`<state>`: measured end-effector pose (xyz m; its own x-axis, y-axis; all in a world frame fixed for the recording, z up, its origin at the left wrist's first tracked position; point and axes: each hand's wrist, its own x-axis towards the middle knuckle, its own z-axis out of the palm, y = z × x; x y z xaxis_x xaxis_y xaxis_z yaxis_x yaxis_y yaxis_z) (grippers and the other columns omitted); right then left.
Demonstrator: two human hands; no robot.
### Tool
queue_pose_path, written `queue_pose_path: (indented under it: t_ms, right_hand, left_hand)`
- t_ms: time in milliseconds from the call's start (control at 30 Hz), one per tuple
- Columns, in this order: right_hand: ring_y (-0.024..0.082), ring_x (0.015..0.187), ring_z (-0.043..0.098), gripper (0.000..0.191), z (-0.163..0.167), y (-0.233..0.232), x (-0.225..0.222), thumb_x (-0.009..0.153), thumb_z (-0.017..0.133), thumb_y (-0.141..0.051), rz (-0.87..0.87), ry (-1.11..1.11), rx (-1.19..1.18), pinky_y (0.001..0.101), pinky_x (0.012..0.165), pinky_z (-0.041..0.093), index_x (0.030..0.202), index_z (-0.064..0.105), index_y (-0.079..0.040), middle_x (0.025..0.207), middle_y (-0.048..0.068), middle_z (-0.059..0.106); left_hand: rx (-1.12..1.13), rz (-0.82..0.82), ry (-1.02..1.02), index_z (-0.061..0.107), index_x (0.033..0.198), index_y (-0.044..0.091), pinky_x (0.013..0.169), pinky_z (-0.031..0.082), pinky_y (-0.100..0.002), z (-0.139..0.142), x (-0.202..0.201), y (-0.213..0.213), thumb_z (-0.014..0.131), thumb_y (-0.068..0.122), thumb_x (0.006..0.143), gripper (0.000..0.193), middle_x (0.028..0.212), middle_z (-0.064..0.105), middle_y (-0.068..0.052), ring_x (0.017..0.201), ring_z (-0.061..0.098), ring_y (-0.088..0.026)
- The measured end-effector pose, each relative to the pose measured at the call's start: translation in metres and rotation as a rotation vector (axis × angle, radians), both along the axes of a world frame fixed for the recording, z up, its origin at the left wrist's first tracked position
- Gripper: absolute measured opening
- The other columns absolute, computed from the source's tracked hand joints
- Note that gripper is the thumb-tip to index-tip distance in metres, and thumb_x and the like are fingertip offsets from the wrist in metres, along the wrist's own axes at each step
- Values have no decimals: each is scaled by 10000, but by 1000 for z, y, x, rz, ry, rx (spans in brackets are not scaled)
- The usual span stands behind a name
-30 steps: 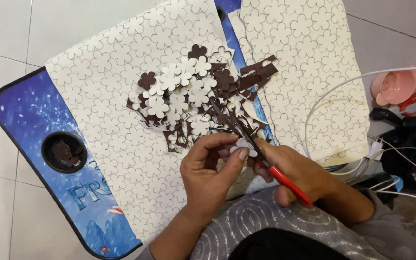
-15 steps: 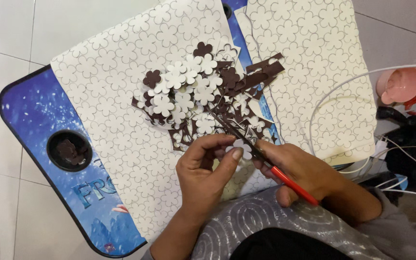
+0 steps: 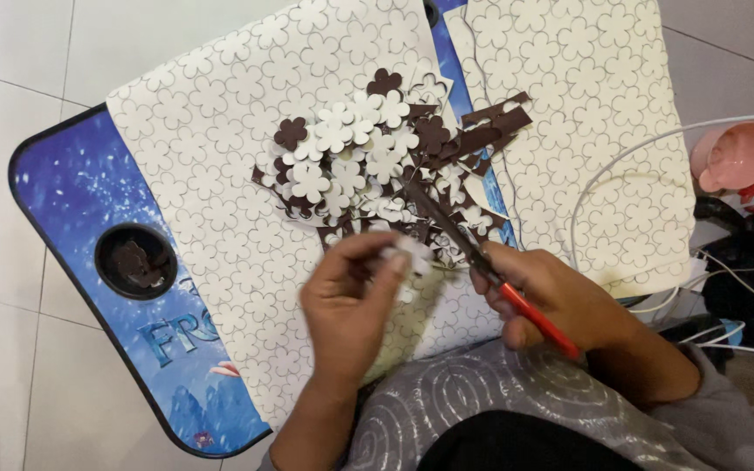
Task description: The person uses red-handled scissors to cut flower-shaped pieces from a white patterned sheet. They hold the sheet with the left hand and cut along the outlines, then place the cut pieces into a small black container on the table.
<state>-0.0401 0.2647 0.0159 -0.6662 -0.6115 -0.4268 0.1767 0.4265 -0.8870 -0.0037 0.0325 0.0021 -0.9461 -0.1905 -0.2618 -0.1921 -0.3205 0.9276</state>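
Tray: our blue lap table (image 3: 63,201), with a round cup hole (image 3: 136,260) holding brown scraps.
Sheet: white flower-printed paper (image 3: 220,166) under a heap of cut flowers (image 3: 355,161).
Left hand (image 3: 351,305): our fingers pinch a white paper flower (image 3: 412,255), blurred.
Right hand (image 3: 560,301): closed around red-handled scissors (image 3: 482,262), blades near the flower.

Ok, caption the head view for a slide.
Left hand pinches a white flower cutout while right hand works red-handled scissors over a pile of cutouts.
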Motion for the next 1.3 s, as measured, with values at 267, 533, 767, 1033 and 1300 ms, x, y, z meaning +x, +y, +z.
queue_pose_path:
  t_ms: [267,533,767,1033,1300]
  right_hand:
    - [96,532,490,1003,-5,26,7,615,521,-993,-287,-216,-140,258,517,458,1015,575,-75,652,-14,507]
    - [134,540,539,1031,-61,95,38,640,614,-951,-602,-288,-435,346,633,532,1057,555,-10,715,10,536]
    - [185,554,596,1075,-103,155,47,562,693,-916,-523,-438,-609,377,662,548,1140,496,-31,721,22,544]
    - [143,514,587,1070,-98,166,50,659,572,-963,-505,-354,-612,319,565,530,1126,543,-1,681,0,558]
    - [84,557,527,1011,-61,166,54,721,571,-937,-501,-278,-534,270,628,534,1124,531,-11,722,-22,527]
  left_hand:
    - [-246,220,43,568,1363,81,822,609,-344,15,-23,-9,716,137,937,455,1271,633,-84,1085,627,-170]
    - [-1110,-342,428,704,1219,80,1059,505,-444,9,-53,39,769,158,939,298,1301,690,-100,1251,630,-299]
    - [-1211,-332,567,640,1330,53,1109,453,-456,-29,-131,85,779,214,1003,390,1336,661,-128,1282,587,-301]
    - [-1468,-192,661,577,1338,-1,1001,393,-553,-51,-238,144,929,476,781,814,1362,551,-225,1282,436,-429]
    - [-1165,-494,239,643,1157,81,943,549,-417,-21,-243,163,818,281,872,389,1178,699,-106,1064,703,-284]
